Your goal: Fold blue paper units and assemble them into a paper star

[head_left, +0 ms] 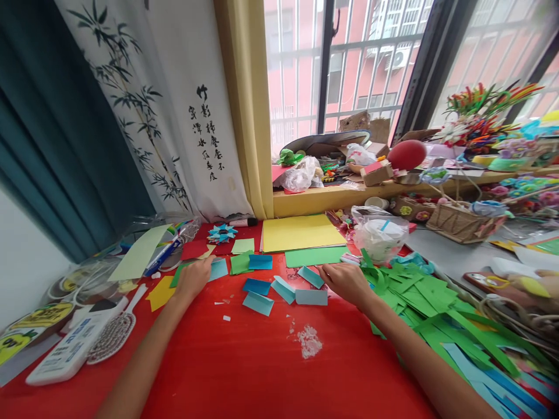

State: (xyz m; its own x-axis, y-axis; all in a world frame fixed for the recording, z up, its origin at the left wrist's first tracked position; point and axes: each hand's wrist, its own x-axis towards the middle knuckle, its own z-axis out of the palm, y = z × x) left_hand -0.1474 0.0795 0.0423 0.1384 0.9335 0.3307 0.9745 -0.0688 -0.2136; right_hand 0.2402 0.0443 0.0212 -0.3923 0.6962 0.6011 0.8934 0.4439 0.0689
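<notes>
My left hand (195, 279) is closed, its fingertips at the edge of a light blue paper piece (219, 269). My right hand (346, 280) is closed too, fingers at the right end of a folded blue paper (311, 276). Between them on the red tabletop (244, 361) lie more creased papers: a darker blue one (257, 286), a light blue one (258, 303), another standing partly open (283, 289) and a pale one (311, 297). A blue piece (261, 262) overlaps a green square (241, 263). The fingertips' exact grip is partly hidden.
Yellow sheets (301, 233) and a green sheet (317, 256) lie at the back, near a blue folded-paper ring (222, 233). Green strips (428, 297) pile up on the right. A white hairbrush (116, 331) and a white box (74, 349) lie left. A plastic bag (379, 233) stands behind.
</notes>
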